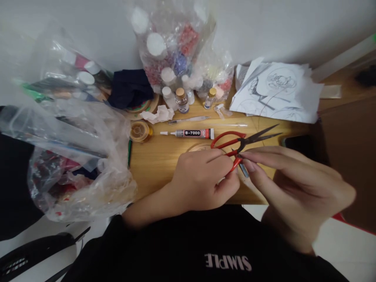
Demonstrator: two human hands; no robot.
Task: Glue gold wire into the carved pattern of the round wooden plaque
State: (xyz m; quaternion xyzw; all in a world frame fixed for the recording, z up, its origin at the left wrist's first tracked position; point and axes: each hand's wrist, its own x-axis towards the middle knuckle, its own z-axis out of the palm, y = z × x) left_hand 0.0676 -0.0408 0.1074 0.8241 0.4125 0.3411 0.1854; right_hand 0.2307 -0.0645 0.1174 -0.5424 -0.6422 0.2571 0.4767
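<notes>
My left hand [205, 178] is closed, its fingers curled around the lower red handle of a pair of scissors [227, 136]. The dark blades point right and stand slightly apart. Close beside it, my right hand [296, 180] pinches thumb and forefinger together by the end of that handle. Whatever sits in this pinch is too small to make out. A thin metal piece [243, 170] shows just below the fingertips. Behind the left hand, a pale round outline [199, 147] on the tabletop is partly hidden. A grey B-7000 glue tube [194, 134] lies beyond the hands.
Small bottles [182, 100], a pen [189, 120] and crumpled tissue [158, 114] lie at the back. Drawings on paper [279, 92] are stacked back right, a dark phone-like object [298, 145] nearer. Plastic bags [114, 156] crowd the left, by a round amber container [140, 131].
</notes>
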